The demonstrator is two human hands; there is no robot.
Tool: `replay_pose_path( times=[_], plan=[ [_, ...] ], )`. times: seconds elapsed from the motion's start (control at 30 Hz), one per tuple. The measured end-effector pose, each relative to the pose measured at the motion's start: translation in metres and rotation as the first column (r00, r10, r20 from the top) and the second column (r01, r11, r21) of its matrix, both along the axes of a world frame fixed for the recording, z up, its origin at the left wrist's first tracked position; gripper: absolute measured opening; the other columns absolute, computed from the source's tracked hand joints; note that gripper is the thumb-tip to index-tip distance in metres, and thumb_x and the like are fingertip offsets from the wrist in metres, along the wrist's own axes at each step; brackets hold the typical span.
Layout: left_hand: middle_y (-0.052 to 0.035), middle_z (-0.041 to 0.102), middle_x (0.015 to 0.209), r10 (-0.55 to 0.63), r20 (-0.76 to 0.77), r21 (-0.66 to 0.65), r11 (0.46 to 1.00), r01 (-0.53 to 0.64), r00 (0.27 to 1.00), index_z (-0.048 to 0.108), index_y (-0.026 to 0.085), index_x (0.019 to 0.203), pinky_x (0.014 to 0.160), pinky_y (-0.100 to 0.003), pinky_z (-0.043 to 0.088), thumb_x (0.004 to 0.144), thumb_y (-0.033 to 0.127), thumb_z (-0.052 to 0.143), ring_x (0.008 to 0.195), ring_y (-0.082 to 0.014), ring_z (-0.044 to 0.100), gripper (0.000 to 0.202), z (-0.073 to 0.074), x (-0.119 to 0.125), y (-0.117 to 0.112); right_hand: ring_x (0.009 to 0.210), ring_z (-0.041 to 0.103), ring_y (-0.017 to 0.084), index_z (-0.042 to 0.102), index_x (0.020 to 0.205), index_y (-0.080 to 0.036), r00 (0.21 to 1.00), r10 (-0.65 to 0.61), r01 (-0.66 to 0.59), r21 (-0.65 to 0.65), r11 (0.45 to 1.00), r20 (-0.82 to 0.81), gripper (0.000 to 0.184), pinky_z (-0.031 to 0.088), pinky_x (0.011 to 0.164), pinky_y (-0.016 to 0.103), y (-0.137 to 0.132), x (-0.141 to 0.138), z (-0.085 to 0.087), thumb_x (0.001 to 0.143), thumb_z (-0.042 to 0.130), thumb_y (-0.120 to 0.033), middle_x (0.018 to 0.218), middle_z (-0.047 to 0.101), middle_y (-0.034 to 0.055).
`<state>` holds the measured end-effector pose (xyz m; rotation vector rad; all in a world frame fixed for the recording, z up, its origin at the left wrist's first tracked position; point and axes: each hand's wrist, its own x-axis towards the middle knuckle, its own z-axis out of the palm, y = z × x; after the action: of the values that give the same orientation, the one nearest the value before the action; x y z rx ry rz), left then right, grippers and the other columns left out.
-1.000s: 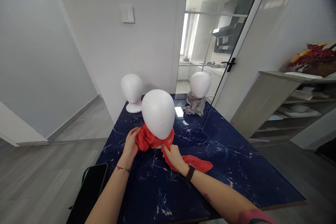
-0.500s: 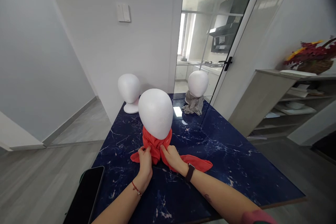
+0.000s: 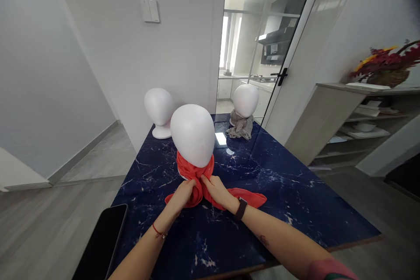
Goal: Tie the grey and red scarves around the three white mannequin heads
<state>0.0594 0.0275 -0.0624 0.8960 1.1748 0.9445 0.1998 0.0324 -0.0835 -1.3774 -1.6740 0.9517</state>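
1. Red scarf point(image 3: 195, 170): wound around the neck of the nearest foam head point(image 3: 193, 134). Its two ends cross at the front, at 6 o'clock from the head (dial centred on this head, 12 o'clock pointing away from you).
2. Your left hand point(image 3: 183, 193): curled closed around the scarf end at about 7 o'clock, knuckles up, low over the table point(image 3: 288, 210). A thin red cord bracelet point(image 3: 159, 231) circles this wrist.
3. Your right hand point(image 3: 216, 188): fingertips pinch the fabric right at the crossing, just beside the left hand's fingers. A black watch point(image 3: 241, 208) sits on this wrist.
4. Scarf ends: one lies flat on the tabletop and runs out towards 4 o'clock behind your right wrist. A shorter flap shows at 7 o'clock beneath your left hand.
5. Table: a glossy dark blue slab with white marble veins.
6. Bare foam head point(image 3: 159, 107): at 11 o'clock, upright on its base near the far left corner, well apart from the one you are working on.
7. Third foam head point(image 3: 245, 99): at 1 o'clock by the far edge, with a grey scarf point(image 3: 240, 127) bunched around its neck.
8. Black phone point(image 3: 98, 245): at 8 o'clock, screen dark, by the table's near left edge. You cannot tell whether it lies on the slab or beside it.
9. Background: a light switch point(image 3: 150, 10) sits high on the white wall at 11 o'clock. A glass door point(image 3: 295, 52) with a black handle stands at 1 o'clock. A basket of flowers point(image 3: 387, 63) rests on a shelf unit at 3 o'clock.
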Motion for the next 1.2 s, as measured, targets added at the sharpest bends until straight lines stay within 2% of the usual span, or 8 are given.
replay_pose_path(
  times=[0.3, 0.4, 0.53, 0.63, 0.73, 0.9, 1.1, 1.2],
  plan=[
    [0.0042, 0.048, 0.05, -0.286, -0.042, -0.138, 0.951, 0.278, 0.957, 0.049, 0.019, 0.056, 0.041, -0.02, 0.033, 0.059, 0.005, 0.054, 0.041, -0.0079, 0.041, 0.015, 0.029, -0.015, -0.01, 0.063, 0.045, 0.012, 0.049, 0.056, -0.017, 0.952, 0.031, -0.07, 0.119, 0.99, 0.304, 0.028, 0.032, 0.062, 0.025, -0.005, 0.014, 0.017, 0.083, 0.043, -0.022, 0.067, 0.056, 0.0031],
    [-0.0012, 0.057, 0.059, -0.292, 0.222, -0.225, 0.913, 0.34, 0.93, 0.054, 0.018, 0.065, 0.052, -0.026, 0.047, 0.064, 0.009, 0.053, 0.052, -0.0139, 0.056, 0.01, 0.036, -0.011, -0.011, 0.054, 0.045, 0.011, 0.049, 0.057, -0.017, 0.985, 0.047, -0.04, -0.045, 0.998, 0.165, 0.025, 0.032, 0.056, 0.024, -0.003, 0.016, 0.019, 0.081, 0.042, -0.019, 0.058, 0.053, 0.0008],
    [-0.0088, 0.066, 0.072, -0.285, 0.34, -0.282, 0.878, 0.386, 0.896, 0.062, 0.014, 0.075, 0.059, -0.028, 0.053, 0.067, 0.014, 0.061, 0.066, -0.0179, 0.063, 0.008, 0.041, -0.01, -0.012, 0.054, 0.053, 0.01, 0.057, 0.071, -0.015, 0.94, 0.108, -0.21, -0.301, 0.93, -0.323, 0.012, 0.041, 0.057, 0.023, -0.003, 0.015, 0.019, 0.077, 0.047, -0.014, 0.062, 0.059, 0.0004],
    [-0.0112, 0.068, 0.081, -0.355, 0.209, -0.28, 0.871, 0.404, 0.911, 0.064, 0.013, 0.081, 0.06, -0.029, 0.053, 0.069, 0.027, 0.068, 0.066, -0.018, 0.064, 0.018, 0.039, -0.01, -0.012, 0.057, 0.058, 0.01, 0.06, 0.082, -0.014, 0.792, 0.024, -0.367, -0.445, 0.817, -0.611, 0.008, 0.047, 0.062, 0.024, -0.004, 0.014, 0.022, 0.077, 0.054, -0.017, 0.07, 0.064, 0.0017],
    [-0.0089, 0.068, 0.08, -0.416, 0.008, -0.216, 0.887, 0.407, 0.91, 0.066, 0.015, 0.083, 0.061, -0.027, 0.051, 0.072, 0.041, 0.066, 0.067, -0.0165, 0.063, 0.028, 0.03, -0.008, -0.012, 0.059, 0.06, 0.01, 0.061, 0.085, -0.013, 0.723, -0.089, -0.398, -0.519, 0.757, -0.685, 0.012, 0.049, 0.062, 0.023, -0.004, 0.015, 0.026, 0.081, 0.056, -0.024, 0.074, 0.066, 0.0036],
    [0.0009, 0.05, 0.052, -0.433, -0.4, 0.014, 0.878, 0.478, 0.808, 0.06, 0.014, 0.064, 0.046, -0.022, 0.035, 0.077, 0.054, 0.054, 0.046, -0.0094, 0.042, 0.043, 0.014, -0.003, -0.011, 0.068, 0.065, 0.014, 0.062, 0.094, -0.013, 0.69, 0.048, -0.494, -0.421, 0.761, -0.722, 0.034, 0.052, 0.065, 0.027, -0.008, 0.017, 0.026, 0.078, 0.064, -0.042, 0.082, 0.068, 0.0064],
    [0.0047, 0.043, 0.062, -0.598, -0.522, 0.072, 0.679, 0.73, 0.608, 0.065, 0.014, 0.085, 0.052, -0.022, 0.028, 0.077, 0.046, 0.06, 0.057, -0.009, 0.033, 0.034, 0.031, -0.013, -0.011, 0.073, 0.066, 0.016, 0.063, 0.092, -0.012, 0.675, 0.108, -0.493, -0.337, 0.802, -0.73, 0.037, 0.052, 0.072, 0.031, -0.009, 0.014, 0.024, 0.06, 0.079, -0.023, 0.086, 0.069, 0.0063],
    [0.0033, 0.048, 0.066, -0.64, -0.475, 0.077, 0.653, 0.753, 0.604, 0.068, 0.014, 0.088, 0.059, -0.023, 0.033, 0.074, 0.039, 0.064, 0.062, -0.01, 0.039, 0.029, 0.039, -0.021, -0.007, 0.074, 0.067, 0.016, 0.065, 0.093, -0.01, 0.641, 0.103, -0.526, -0.337, 0.781, -0.761, 0.034, 0.052, 0.076, 0.032, -0.007, 0.015, 0.028, 0.062, 0.076, -0.019, 0.089, 0.07, 0.0088]
  ],
)
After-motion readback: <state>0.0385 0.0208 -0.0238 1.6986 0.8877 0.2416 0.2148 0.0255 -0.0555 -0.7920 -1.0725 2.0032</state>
